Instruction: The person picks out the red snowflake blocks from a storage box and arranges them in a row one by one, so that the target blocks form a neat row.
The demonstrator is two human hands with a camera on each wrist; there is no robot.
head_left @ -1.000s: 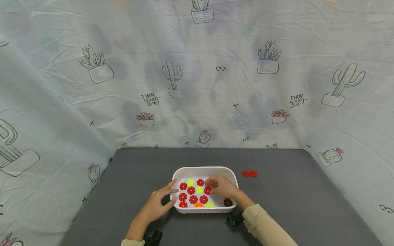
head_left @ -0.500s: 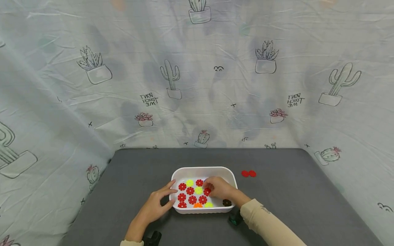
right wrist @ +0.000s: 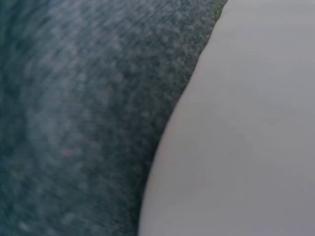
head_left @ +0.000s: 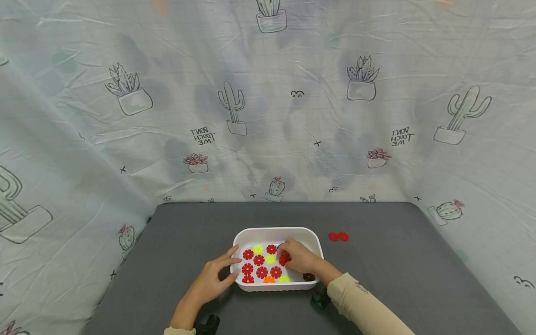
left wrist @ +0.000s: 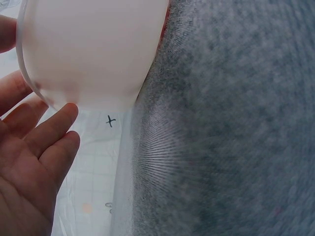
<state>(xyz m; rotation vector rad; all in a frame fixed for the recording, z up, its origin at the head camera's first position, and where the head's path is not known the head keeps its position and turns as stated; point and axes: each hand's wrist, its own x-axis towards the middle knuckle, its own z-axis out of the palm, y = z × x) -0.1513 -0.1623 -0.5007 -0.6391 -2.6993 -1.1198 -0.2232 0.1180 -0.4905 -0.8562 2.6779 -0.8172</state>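
Note:
A white plastic tray holds several notched snowflake building discs, mostly red, with some yellow-green, an orange one and a dark one. My right hand reaches over the tray's right side, and its fingertips pinch a red disc. A bit of blue shows just behind those fingers. My left hand spreads along the tray's left end, fingertips and thumb right at the rim. In the left wrist view, some fingers extend beside the tray's outer wall. The right wrist view shows only the tray's outside wall.
Two red discs lie side by side on the grey table, behind and right of the tray. A white sheet printed with cacti hangs at the back and sides. Dark devices sit at both wrists.
The red disc at my right fingertips has lifted and shifted slightly right from its place among the others. My left hand stays at the tray's rim. The head view has shifted a little.

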